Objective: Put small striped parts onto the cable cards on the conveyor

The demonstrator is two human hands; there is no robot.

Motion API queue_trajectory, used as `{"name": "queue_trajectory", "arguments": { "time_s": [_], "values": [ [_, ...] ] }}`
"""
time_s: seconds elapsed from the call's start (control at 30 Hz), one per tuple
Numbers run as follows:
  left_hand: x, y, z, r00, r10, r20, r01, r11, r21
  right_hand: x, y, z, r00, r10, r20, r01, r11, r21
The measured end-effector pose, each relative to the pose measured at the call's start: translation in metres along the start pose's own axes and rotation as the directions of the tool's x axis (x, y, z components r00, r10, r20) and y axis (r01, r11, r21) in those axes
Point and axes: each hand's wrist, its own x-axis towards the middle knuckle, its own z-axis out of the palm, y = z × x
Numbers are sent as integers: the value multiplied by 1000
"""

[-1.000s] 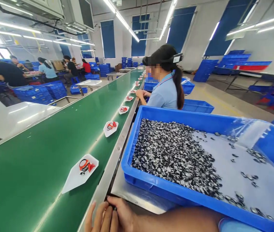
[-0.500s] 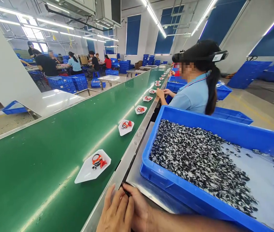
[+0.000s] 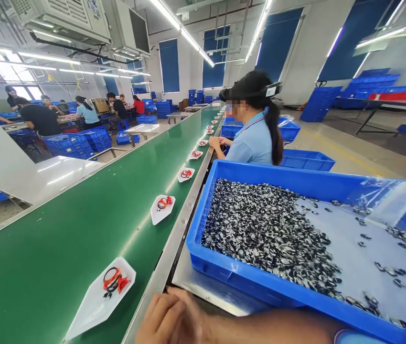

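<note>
My left hand (image 3: 162, 316) is curled closed at the bottom of the view, beside the metal edge of the conveyor. Right against it is my right hand (image 3: 193, 310), its fingers drawn in and partly hidden behind the left. Whatever lies between the fingers is hidden and blurred. The nearest white tray (image 3: 93, 308), an elongated six-sided dish, sits on the green belt left of my hands. In it lie a black ring and orange-red pieces (image 3: 115, 282). To the right of my hands stands a blue bin (image 3: 246, 282) heaped with small black-and-silver parts (image 3: 260, 234).
The green conveyor belt (image 3: 81, 229) runs away from me, carrying a row of similar white trays (image 3: 163, 216). A co-worker in a light blue shirt (image 3: 249, 143) sits ahead on the right side. More blue bins (image 3: 306, 160) stand behind that person.
The view has turned right, so the scene sits further left. The nearest tray appears closer and lower. My left fingers, spread before, are now curled in; the dark bit between my fingers no longer shows.
</note>
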Motion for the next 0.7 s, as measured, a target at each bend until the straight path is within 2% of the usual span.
{"name": "queue_trajectory", "arguments": {
  "time_s": [0.1,0.13,0.23,0.33,0.43,0.6,0.7],
  "values": [
    [33,-17,-18,992,-109,69,109,994,2,0,1,8,999,33,-8,-33,999,-30],
    [48,-24,-23,976,-188,106,183,982,51,0,1,11,999,43,-22,-44,998,-43],
    [94,-46,-35,882,-423,208,356,888,292,-4,0,18,997,45,-61,-50,995,-81],
    [130,-66,-35,838,-461,291,326,852,410,-4,-1,19,998,17,-66,-24,994,-110],
    [149,-81,-28,816,-457,354,269,842,468,0,0,15,997,-28,-77,18,992,-122],
    [154,-89,-20,784,-485,388,217,800,560,6,0,14,994,-57,-91,49,994,-95],
    [151,-91,-21,780,-469,414,175,799,575,2,-2,18,990,-51,-130,39,995,-91]
  ]
}}
